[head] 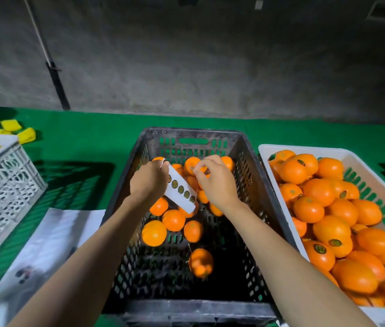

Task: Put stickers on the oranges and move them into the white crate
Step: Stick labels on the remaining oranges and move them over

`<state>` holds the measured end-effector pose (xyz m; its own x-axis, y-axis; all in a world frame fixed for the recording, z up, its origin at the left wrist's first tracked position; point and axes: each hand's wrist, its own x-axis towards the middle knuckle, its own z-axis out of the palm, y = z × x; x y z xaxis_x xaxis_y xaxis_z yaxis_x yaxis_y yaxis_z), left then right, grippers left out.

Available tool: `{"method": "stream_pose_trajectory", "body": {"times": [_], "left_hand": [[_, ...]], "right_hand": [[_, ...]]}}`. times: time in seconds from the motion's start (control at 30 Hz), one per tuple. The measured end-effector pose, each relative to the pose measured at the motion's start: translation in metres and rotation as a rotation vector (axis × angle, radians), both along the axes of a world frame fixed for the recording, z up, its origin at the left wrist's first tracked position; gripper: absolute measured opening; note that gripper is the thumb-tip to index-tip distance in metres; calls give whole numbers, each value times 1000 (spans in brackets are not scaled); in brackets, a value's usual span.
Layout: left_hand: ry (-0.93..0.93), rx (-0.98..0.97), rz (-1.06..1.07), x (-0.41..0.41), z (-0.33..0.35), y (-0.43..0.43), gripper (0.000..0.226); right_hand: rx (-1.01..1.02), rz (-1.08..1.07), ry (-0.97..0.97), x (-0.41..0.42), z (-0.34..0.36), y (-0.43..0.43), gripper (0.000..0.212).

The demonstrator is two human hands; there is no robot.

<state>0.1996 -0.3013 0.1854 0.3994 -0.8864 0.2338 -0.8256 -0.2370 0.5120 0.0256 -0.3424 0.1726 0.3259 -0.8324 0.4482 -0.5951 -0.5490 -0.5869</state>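
Green table (92,138) | left hand (147,179) grips sticker strip (180,192) | right hand (215,182) pinching

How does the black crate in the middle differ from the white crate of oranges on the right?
The black crate is dark and deep, with oranges lying loose on its floor; the white crate is pale and shallower, piled high. Both hands work over the black crate, neither over the white crate. Both have slotted walls and stand on the green surface.

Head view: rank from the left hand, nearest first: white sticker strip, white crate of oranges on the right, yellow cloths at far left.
1. White sticker strip: gripped in the left hand, over the black crate.
2. White crate of oranges: to the right.
3. Yellow cloths: far left, on the green table.
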Motion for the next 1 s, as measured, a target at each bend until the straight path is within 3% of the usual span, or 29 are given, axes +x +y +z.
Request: {"method": "stream_pose_trajectory", "body": {"times": [0.13,0.17,0.23,0.33,0.5,0.83,1.0], "left_hand": [[-158,-45,42,0,1,2,32],[-191,-59,47,0,1,2,33],[-263,-80,41,1,1,3,36],[-216,-108,31,0,3,5,38],[-160,-76,9,-3,7,6,39],[-174,4,30,-7,-1,-3,40],[-147,19,40,-6,-2,-4,39]], "right_hand": [[336,-158,-71,-7,-20,-16,29],[452,-126,-17,-8,-26,-17,35],[671,-28,192,-8,-40,-18,25],[791,196,490,-9,-63,-13,12],[750,370,642,-14,-92,-11,10],[605,260,721,-19,-110,-18,7],[565,265,681,-15,-108,-21,43]]}}
